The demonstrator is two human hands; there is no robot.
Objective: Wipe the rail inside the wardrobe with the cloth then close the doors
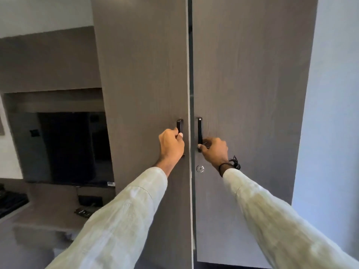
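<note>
Two tall grey-brown wardrobe doors fill the view, the left door (143, 74) and the right door (252, 74), with only a narrow dark gap between them. Each carries a black vertical handle beside that gap. My left hand (171, 145) is curled around the left handle (179, 126). My right hand (214, 150) grips the lower part of the right handle (199, 129). A round silver keyhole (200, 168) sits under the right handle. The rail inside the wardrobe is hidden behind the doors, and no cloth is in view.
A dark TV screen (71, 146) hangs in a grey wall unit to the left, above a low shelf (48, 210) with a small dark object (83, 211) on it. A pale wall (334, 113) runs along the right of the wardrobe.
</note>
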